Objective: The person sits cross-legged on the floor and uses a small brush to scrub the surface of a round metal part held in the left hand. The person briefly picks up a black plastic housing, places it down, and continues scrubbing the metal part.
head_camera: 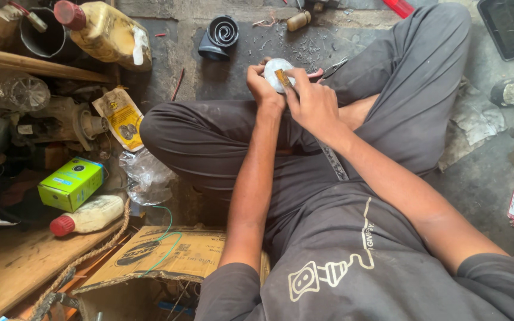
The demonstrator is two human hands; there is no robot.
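Left grip (263, 86) closed around a round white part (276, 72); right grip (312, 104) pinching a small amber-handled tool (283, 78) against it, above crossed legs.

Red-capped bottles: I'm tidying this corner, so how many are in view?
2. One large yellowish bottle lies at the top left beside a dark pipe. One smaller bottle lies on the wooden board below the green box. Clutter may hide others.
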